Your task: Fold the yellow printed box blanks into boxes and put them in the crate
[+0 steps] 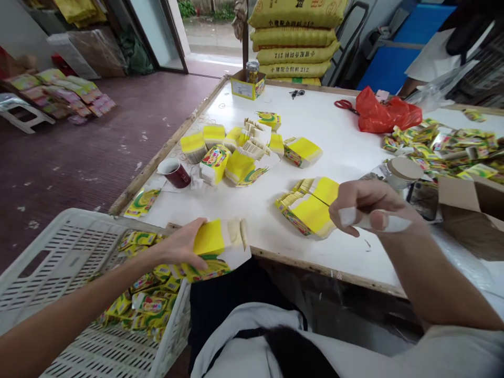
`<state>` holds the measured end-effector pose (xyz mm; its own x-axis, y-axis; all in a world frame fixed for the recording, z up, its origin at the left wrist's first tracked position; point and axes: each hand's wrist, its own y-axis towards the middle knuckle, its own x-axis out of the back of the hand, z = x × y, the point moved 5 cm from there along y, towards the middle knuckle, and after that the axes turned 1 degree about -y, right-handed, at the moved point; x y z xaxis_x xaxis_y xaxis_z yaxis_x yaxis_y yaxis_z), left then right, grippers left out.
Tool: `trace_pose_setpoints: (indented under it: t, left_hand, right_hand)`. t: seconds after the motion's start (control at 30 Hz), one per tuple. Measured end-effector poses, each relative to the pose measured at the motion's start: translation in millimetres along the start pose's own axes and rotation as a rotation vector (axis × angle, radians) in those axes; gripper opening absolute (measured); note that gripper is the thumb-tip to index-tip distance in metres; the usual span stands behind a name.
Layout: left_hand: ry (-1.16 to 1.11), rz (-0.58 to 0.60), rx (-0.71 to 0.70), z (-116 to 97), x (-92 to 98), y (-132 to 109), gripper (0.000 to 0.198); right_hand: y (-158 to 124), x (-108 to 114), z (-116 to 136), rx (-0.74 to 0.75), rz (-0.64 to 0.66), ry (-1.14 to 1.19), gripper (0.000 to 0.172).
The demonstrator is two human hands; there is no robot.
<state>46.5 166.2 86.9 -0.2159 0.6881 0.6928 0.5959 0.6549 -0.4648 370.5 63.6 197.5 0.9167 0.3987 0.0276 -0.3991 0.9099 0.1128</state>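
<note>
My left hand (185, 244) is wrapped round a thick stack of flat yellow cartons (210, 239), held over the table's front edge beside the crate. My right hand (366, 207) hovers at the right with its fingers curled in, white tape on some of them. Whatever its fingers may pinch is too small to make out. Just left of it, another stack of yellow cartons (307, 210) lies on the white table (346, 257). Further back is a heap of several carton bundles (244, 157), some upright and some leaning, with a dark red mug (179, 176) to their left.
A white plastic crate (66, 241) at the left holds many yellow packets (149, 299). On the right are loose packets (444, 147), a red plastic bag (388, 113), a lidded jar (403, 173) and a cardboard box (472, 210). Yellow sacks (295, 52) stand behind the table.
</note>
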Motion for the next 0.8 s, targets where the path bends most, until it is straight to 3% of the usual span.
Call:
trace_pose_setpoints:
  t: [0.1,0.2,0.27,0.33,0.53,0.67,0.8]
  left_hand:
    - [-0.13,0.023,0.001,15,-3.8,-7,0.105]
    - [-0.245,-0.016,-0.05,17,2.5,-4,0.098]
    - [-0.273,-0.064,-0.032,20,8.6,0,0.096]
    - [-0.268,-0.113,0.004,25,13.3,2,0.095]
    - [-0.189,-0.2,0.013,34,13.7,3,0.098]
    - [-0.162,-0.173,-0.013,25,9.9,2,0.103]
    - [-0.196,-0.169,-0.048,13,11.2,-1,0.107]
  right_hand:
    - [5,9,-14,-0.116,0.093,-0.418,0.029]
    - [24,1,-38,-0.081,0.04,-0.945,0.006]
    - [35,-8,-49,-0.054,0.031,-1.146,0.007]
    - [40,-15,-54,-0.011,0.035,-1.173,0.012]
    - [51,-31,-55,0.07,-0.053,-0.925,0.02]
    - [71,-54,-68,0.137,-0.075,-0.877,0.016]
    - [93,-73,-84,0.134,-0.002,-0.85,0.025]
